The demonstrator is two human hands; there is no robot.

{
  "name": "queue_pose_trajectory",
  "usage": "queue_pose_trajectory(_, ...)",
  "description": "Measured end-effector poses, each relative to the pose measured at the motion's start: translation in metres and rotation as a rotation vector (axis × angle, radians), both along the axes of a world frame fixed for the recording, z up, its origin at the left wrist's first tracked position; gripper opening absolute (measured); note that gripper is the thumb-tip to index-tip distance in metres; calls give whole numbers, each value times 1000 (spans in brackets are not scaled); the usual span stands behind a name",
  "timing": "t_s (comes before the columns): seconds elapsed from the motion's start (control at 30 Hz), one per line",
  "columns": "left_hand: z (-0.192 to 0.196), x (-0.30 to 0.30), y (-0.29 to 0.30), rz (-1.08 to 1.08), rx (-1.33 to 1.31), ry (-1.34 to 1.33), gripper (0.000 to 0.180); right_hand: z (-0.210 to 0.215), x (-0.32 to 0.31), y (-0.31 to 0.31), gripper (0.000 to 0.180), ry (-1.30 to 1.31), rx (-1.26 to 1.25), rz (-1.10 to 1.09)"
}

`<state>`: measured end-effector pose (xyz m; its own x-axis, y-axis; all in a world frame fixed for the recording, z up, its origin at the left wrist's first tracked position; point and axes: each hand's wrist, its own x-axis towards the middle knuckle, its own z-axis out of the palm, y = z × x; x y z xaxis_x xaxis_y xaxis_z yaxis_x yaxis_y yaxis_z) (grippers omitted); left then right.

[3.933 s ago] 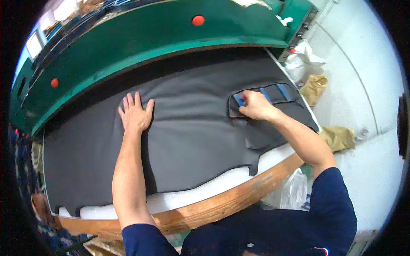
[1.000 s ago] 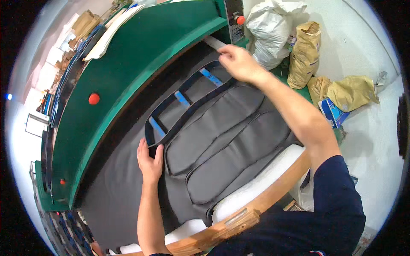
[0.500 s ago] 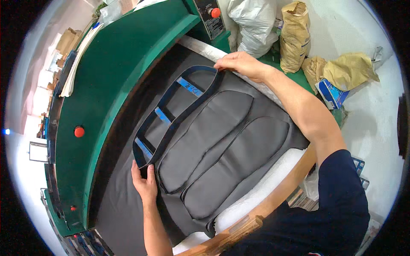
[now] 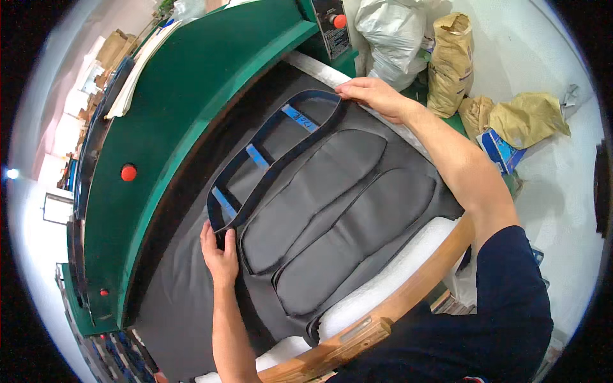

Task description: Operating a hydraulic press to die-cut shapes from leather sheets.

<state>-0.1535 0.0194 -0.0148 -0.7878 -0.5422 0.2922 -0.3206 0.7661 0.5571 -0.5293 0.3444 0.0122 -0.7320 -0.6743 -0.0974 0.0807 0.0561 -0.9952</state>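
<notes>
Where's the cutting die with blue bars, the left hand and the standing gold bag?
Cutting die [image 4: 257, 156]: head view, its middle blue bar.
Left hand [image 4: 221, 260]: head view, back of the hand.
Gold bag [image 4: 450, 71]: head view, its front.

A green machine [image 4: 191, 89] with red buttons [image 4: 129, 172] is spanning a cut black sheet [image 4: 179, 300], and sacks [image 4: 450, 67] are standing nearby, indicating a workshop.

The left hand [image 4: 220, 260] and right hand [image 4: 378, 97] hold a sole-shaped frame [image 4: 257, 156].

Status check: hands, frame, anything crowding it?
Left hand near end, right hand far end, both holding black frame. Frame over black sheet. Sole-shaped outlines close on its right; green machine beam to its left.
</notes>
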Motion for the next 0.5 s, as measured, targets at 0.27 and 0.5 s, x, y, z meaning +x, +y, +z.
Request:
queue_pose_trajectory(0.27,-5,-3,1,26,-96,30,43,2,2,0,36,14,38,-36)
queue_pose_trajectory(0.5,-2,-1,1,31,-91,-18,43,-1,-2,2,32,-80,30,3)
